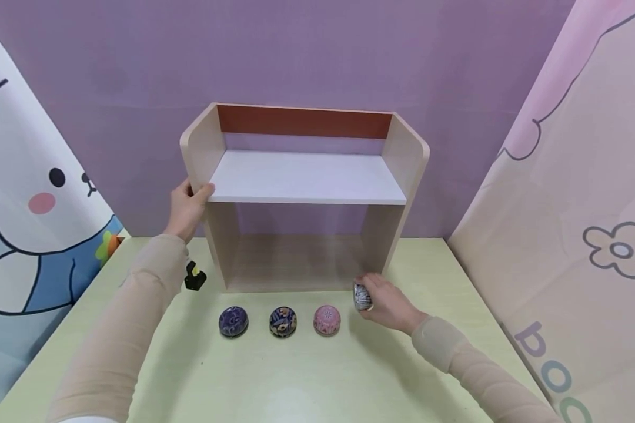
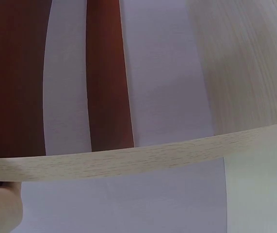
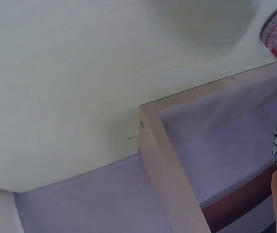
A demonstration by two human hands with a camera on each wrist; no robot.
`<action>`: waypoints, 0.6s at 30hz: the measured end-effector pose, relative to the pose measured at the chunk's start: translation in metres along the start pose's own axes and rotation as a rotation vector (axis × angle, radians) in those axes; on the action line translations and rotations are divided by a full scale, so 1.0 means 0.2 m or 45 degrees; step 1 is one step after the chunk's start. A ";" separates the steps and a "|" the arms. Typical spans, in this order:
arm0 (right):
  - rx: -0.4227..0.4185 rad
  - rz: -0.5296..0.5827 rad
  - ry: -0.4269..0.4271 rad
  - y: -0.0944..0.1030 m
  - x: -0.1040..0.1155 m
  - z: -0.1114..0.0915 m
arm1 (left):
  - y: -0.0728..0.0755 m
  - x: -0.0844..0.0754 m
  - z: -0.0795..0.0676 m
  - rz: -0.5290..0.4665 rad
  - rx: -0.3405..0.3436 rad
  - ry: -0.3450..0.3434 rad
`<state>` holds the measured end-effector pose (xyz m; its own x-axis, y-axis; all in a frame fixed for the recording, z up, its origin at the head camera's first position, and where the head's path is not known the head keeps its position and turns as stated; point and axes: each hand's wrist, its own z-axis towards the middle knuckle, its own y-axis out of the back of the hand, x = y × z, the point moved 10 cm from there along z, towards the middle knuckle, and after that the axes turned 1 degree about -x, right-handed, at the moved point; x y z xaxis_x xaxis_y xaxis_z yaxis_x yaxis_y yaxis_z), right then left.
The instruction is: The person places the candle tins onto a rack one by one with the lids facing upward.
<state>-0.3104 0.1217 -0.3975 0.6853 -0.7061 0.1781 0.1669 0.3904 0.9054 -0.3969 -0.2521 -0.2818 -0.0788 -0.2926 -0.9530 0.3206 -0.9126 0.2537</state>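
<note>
A small two-tier wooden shelf [image 1: 307, 176] with a white middle board stands at the back of the table. My left hand [image 1: 186, 208] grips its left side panel at the height of that board, thumb on the front edge. In front of the shelf's lower right corner, my right hand [image 1: 388, 302] holds a small round tin [image 1: 362, 297] with a white and dark leafy pattern, tilted on its side. Left of it, a pink tin [image 1: 327, 320], a dark multicoloured tin [image 1: 283, 322] and a dark purple-blue tin [image 1: 233, 322] lie in a row.
The pale green table [image 1: 243, 382] stretches towards me. A small black object [image 1: 194, 277] shows beside my left wrist. Behind the shelf hangs a purple cloth [image 1: 323, 53], with printed cloths [image 1: 571, 194] at both sides.
</note>
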 end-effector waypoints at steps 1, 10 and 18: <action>-0.008 0.030 -0.034 0.00 -0.01 0.00 | 0.00 0.00 0.00 -0.003 0.001 -0.001; -0.074 0.339 -0.293 0.02 -0.06 0.02 | -0.01 0.00 -0.01 -0.014 0.007 -0.003; -0.063 0.449 -0.332 0.00 -0.05 0.04 | 0.00 0.01 0.00 -0.001 0.003 -0.003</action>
<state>-0.3233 0.1239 -0.3962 0.5056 -0.6475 0.5701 -0.0074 0.6575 0.7534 -0.3971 -0.2525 -0.2828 -0.0815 -0.2930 -0.9526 0.3180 -0.9135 0.2538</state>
